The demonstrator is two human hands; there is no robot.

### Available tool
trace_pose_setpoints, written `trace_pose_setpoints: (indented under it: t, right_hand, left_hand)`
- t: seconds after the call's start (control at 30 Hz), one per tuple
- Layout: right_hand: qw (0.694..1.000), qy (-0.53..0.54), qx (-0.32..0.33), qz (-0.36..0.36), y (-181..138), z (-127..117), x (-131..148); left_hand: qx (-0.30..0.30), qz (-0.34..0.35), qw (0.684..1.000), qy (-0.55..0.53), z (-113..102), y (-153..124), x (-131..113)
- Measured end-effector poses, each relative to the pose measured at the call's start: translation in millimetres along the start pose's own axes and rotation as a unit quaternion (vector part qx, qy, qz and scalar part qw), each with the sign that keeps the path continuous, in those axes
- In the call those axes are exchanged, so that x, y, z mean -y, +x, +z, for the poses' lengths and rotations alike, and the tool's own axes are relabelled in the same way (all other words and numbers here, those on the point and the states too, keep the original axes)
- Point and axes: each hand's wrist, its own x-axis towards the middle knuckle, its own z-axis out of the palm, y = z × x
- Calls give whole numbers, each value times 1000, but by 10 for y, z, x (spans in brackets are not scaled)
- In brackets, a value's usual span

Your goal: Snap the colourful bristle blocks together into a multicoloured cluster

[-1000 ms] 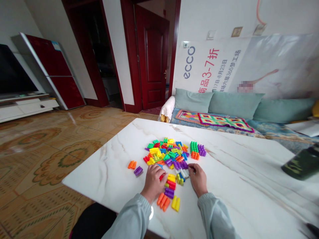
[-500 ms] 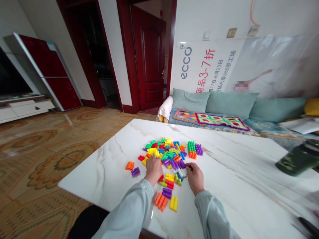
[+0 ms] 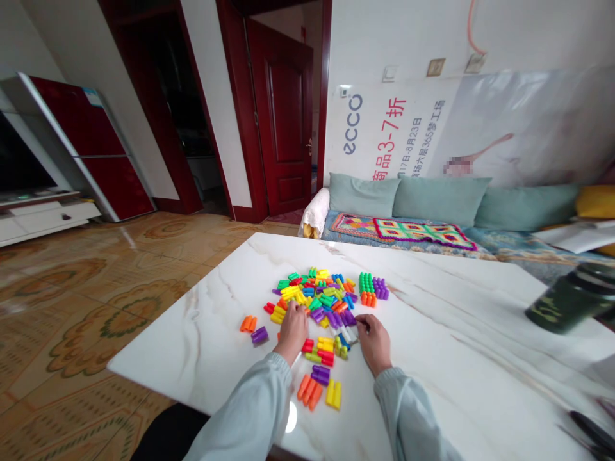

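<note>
A heap of bright plastic bullet-shaped building blocks [image 3: 328, 299], many joined in short rows, lies on the white marble-patterned table [image 3: 202, 333]. My left hand [image 3: 292, 333] reaches to the heap's near left side, fingers bent down and closed among yellow and orange blocks; what they grip is hidden. At the heap's right edge, my right hand [image 3: 375, 342] has thumb and forefinger pinched together beside a purple block [image 3: 349, 317] and white blocks; anything held there is too small to make out. Between my forearms lie an orange block row [image 3: 310, 392], a yellow pair [image 3: 334, 394] and a purple block [image 3: 321, 374].
Green blocks [image 3: 366, 282], purple blocks [image 3: 381, 288] and orange blocks [image 3: 368, 299] stand grouped beyond the heap. An orange block [image 3: 248, 324] and a purple one [image 3: 260, 335] lie left. A dark green flask [image 3: 571, 298] stands right. Behind the table is a sofa [image 3: 336, 234].
The view has shifted slightly. My left hand's fingers have drawn together a little at the heap's edge. My right hand stays pinched in nearly the same place.
</note>
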Motion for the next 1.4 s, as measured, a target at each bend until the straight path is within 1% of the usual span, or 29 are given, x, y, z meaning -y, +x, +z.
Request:
trace_pose_setpoints:
  t: [0.13, 0.2, 0.27, 0.3, 0.37, 0.4, 0.47, 0.5, 0.57, 0.6, 0.63, 0.67, 0.73, 0.83, 0.87, 0.93, 1.03, 1.17, 1.27, 1.33, 1.4]
  right_hand:
    - [1000, 2, 1, -4, 4, -2, -8]
    - [1000, 2, 1, -5, 3, -9, 1]
    - [1000, 3, -1, -5, 2, -19, 22]
    - [1000, 3, -2, -5, 1, -24, 34]
    - [1000, 3, -1, -5, 1, -32, 54]
    - [1000, 3, 0, -5, 1, -34, 61]
    - [1000, 4, 2, -6, 4, -34, 65]
    - [1000, 4, 3, -5, 5, -34, 65]
    - [1000, 3, 3, -3, 0, -36, 66]
    - [1000, 6, 1, -4, -7, -41, 72]
    - [1000, 13, -3, -10, -20, -50, 84]
    - [999, 22, -5, -25, -37, -61, 104]
    - [996, 45, 11, -82, -85, -91, 167]
    - [975, 66, 83, -193, -162, -133, 291]
    - [967, 68, 105, -221, -181, -142, 329]
    - [958, 68, 125, -249, -201, -151, 384]
    - [960, 67, 122, -243, -202, -154, 408]
    - [961, 78, 116, -238, -203, -155, 409]
    - [959, 99, 109, -241, -203, -151, 404]
    - [968, 108, 68, -214, -182, -140, 359]
    - [984, 100, -13, -148, -136, -117, 260]
  left_hand:
    - [-57, -30, 990, -126, -14, 22, 76]
    - [-86, -63, 976, -190, -40, 6, 83]
    - [-104, -97, 959, -245, -69, -30, 58]
    - [-110, -116, 946, -282, -85, -55, 33]
    - [-121, -154, 905, -379, -119, -116, -37]
    - [-122, -169, 878, -431, -138, -152, -78]
    - [-110, -189, 819, -531, -180, -234, -157]
    - [-97, -192, 796, -566, -200, -278, -190]
    - [-64, -195, 774, -598, -224, -362, -240]
    - [-49, -199, 775, -597, -224, -398, -257]
    - [-36, -201, 789, -580, -216, -427, -270]
    - [-26, -200, 809, -553, -199, -448, -282]
    - [-9, -182, 854, -488, -148, -468, -312]
    - [19, -98, 916, -389, -71, -464, -399]
    - [30, -65, 931, -358, -54, -459, -438]
    - [54, -9, 951, -304, -32, -449, -519]
    - [73, 34, 962, -259, 1, -430, -610]
    - [68, 44, 966, -247, 70, -404, -643]
    - [72, 56, 969, -228, 66, -413, -618]
    - [54, 75, 977, -194, 4, -447, -556]
    - [15, 100, 984, -146, -97, -505, -435]
